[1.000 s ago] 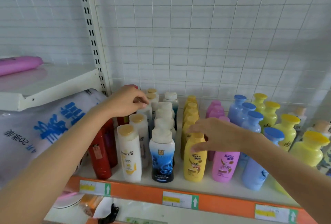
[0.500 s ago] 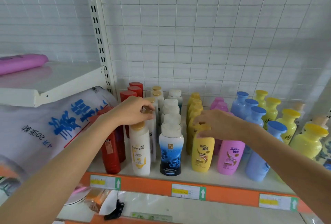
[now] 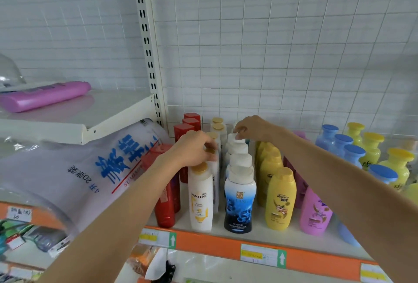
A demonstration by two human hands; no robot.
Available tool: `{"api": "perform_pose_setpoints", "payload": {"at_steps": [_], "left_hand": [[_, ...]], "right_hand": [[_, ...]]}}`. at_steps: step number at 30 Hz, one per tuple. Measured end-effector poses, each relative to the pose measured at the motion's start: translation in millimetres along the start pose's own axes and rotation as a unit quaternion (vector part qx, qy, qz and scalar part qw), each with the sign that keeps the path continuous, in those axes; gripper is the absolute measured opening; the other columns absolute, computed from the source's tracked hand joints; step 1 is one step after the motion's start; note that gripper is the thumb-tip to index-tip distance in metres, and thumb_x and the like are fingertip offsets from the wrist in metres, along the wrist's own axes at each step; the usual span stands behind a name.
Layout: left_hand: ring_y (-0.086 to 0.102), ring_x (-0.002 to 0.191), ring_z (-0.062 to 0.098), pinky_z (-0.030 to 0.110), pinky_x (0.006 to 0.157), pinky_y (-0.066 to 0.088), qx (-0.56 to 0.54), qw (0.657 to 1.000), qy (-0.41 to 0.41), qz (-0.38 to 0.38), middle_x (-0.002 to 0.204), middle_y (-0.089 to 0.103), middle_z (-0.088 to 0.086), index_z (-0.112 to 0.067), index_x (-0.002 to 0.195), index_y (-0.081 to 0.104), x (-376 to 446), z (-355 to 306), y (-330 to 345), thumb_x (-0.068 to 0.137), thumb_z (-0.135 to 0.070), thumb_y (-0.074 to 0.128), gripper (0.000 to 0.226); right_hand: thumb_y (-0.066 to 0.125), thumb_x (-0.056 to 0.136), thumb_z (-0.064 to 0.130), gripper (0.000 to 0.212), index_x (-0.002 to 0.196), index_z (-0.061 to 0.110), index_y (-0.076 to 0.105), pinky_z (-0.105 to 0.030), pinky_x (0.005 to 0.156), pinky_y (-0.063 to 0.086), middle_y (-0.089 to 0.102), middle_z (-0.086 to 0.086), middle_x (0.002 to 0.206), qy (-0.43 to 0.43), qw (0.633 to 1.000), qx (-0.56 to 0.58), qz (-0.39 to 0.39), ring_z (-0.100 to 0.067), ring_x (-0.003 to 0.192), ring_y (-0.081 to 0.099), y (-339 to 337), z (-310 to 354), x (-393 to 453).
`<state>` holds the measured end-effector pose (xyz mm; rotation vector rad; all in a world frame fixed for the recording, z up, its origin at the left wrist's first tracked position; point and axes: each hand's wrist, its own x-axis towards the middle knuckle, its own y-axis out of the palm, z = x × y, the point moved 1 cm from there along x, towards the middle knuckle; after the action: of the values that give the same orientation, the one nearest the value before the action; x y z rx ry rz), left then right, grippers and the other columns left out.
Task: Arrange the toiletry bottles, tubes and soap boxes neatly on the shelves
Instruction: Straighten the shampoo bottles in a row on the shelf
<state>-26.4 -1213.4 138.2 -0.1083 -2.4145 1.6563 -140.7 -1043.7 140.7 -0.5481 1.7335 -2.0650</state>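
Rows of upright bottles fill the shelf (image 3: 210, 243) with the orange front strip. My left hand (image 3: 192, 148) grips the gold cap of the second white Pantene bottle (image 3: 213, 163), just behind the front Pantene bottle (image 3: 200, 199). My right hand (image 3: 252, 128) pinches the white cap of a bottle (image 3: 236, 141) far back in the blue-and-white row, whose front bottle (image 3: 239, 201) faces me. Red bottles (image 3: 165, 208) stand to the left; yellow (image 3: 280, 199), pink (image 3: 315, 212), blue (image 3: 354, 154) and yellow-green (image 3: 395, 163) rows stand to the right.
A large plastic pack with blue print (image 3: 90, 169) leans against the red bottles on the left. Above it, a white shelf (image 3: 81, 111) carries a lying pink bottle (image 3: 45, 96). A wire grid back panel (image 3: 271, 56) stands behind the rows. Lower shelves hold other goods.
My right hand left the front yellow bottle's cap and moved back and left onto the white-capped row. My left hand stayed on the Pantene row. The camera view shifted right.
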Motion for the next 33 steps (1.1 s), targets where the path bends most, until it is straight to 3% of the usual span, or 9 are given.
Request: {"api": "perform_pose_setpoints", "payload": {"at_steps": [4,10,15,19,23,28,33], "left_hand": [[0.059,0.106,0.016,0.025,0.088,0.047,0.015,1.000,-0.001,0.011,0.121,0.063,0.000,-0.019,0.117,0.062,6,-2,0,0.082,-0.025,0.069,0.037],[0.056,0.090,0.007,0.015,0.073,0.041,0.023,0.999,0.018,0.040,0.114,0.064,-0.001,-0.015,0.115,0.063,15,-3,-3,0.081,-0.024,0.069,0.035],[0.060,0.103,0.013,0.026,0.090,0.049,-0.002,0.999,0.051,0.017,0.117,0.064,0.003,-0.014,0.119,0.060,34,-13,-3,0.087,-0.025,0.062,0.034],[0.058,0.106,0.017,0.026,0.090,0.047,0.013,0.996,0.067,0.057,0.123,0.060,0.005,-0.012,0.125,0.055,54,-27,6,0.089,-0.016,0.058,0.037],[0.059,0.106,0.020,0.024,0.086,0.045,0.045,0.990,0.074,0.107,0.123,0.061,0.008,-0.010,0.124,0.057,69,-34,16,0.087,-0.012,0.060,0.038],[0.059,0.100,0.020,0.025,0.081,0.044,0.072,0.987,0.085,0.116,0.116,0.064,0.010,-0.010,0.121,0.059,76,-34,28,0.088,-0.015,0.056,0.033],[0.055,0.110,0.021,0.025,0.086,0.040,0.038,0.993,0.072,0.090,0.123,0.061,0.006,-0.011,0.124,0.057,82,-38,26,0.081,-0.021,0.068,0.046]], "right_hand": [[0.058,0.088,0.029,0.037,0.118,0.007,0.058,-0.035,0.092,0.045,0.056,-0.011,0.121,0.004,0.999,-0.008,0.038,-0.028,0.106,0.055,7,-6,9],[0.061,0.086,0.031,0.040,0.113,0.001,0.059,-0.038,0.094,0.043,0.059,-0.015,0.117,0.026,0.999,-0.027,0.010,-0.029,0.107,0.054,4,-22,15],[0.058,0.089,0.028,0.040,0.122,0.007,0.055,-0.030,0.092,0.041,0.055,-0.009,0.122,0.030,0.999,-0.018,0.001,-0.024,0.109,0.052,6,-33,16],[0.058,0.088,0.028,0.030,0.102,0.002,0.063,-0.031,0.082,0.043,0.060,-0.011,0.105,0.019,1.000,-0.023,-0.002,-0.024,0.094,0.054,8,-35,22],[0.060,0.086,0.029,0.027,0.081,0.003,0.057,-0.030,0.072,0.037,0.052,-0.008,0.087,0.004,0.999,-0.031,-0.010,-0.020,0.080,0.046,11,-34,27],[0.059,0.086,0.034,0.039,0.107,0.002,0.062,-0.034,0.086,0.043,0.061,-0.014,0.112,-0.008,1.000,-0.024,0.001,-0.025,0.097,0.054,14,-35,32],[0.053,0.091,0.037,0.048,0.132,0.012,0.050,-0.030,0.102,0.034,0.051,-0.006,0.136,-0.003,1.000,-0.013,0.016,-0.023,0.124,0.045,1,-40,23]]}}
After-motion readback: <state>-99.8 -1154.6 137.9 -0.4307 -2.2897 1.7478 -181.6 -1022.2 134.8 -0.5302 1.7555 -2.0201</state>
